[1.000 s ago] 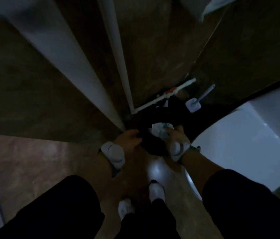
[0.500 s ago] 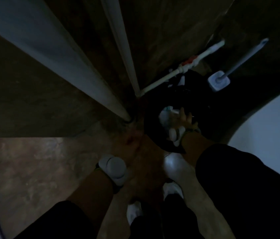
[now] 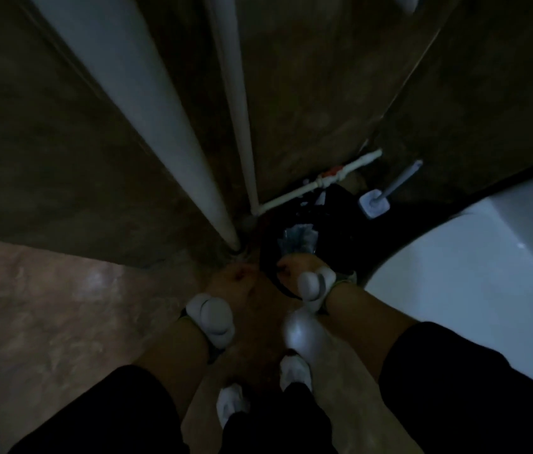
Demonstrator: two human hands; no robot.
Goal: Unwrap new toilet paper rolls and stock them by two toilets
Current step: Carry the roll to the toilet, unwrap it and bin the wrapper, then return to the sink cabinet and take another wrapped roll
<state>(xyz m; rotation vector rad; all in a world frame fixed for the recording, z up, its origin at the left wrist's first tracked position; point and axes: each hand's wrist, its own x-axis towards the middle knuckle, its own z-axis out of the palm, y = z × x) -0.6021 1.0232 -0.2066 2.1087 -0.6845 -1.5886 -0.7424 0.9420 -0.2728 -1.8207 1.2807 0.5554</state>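
Note:
The room is dim. A crumpled clear plastic wrapper lies inside a black bin lined with a black bag on the floor in the corner. My right hand hovers at the bin's near rim, just short of the wrapper and apart from it, holding nothing. My left hand hangs low to the left of the bin, dark and blurred, so its fingers are not readable. No toilet paper roll shows.
The white toilet fills the right side. A toilet brush in its holder stands behind the bin. Two white vertical pipes and a floor pipe with a red valve run along the wall. My white-socked feet stand below.
My right hand let go of the wrapper into the bin and drew back toward me. My left hand came off the bin's rim and moved back.

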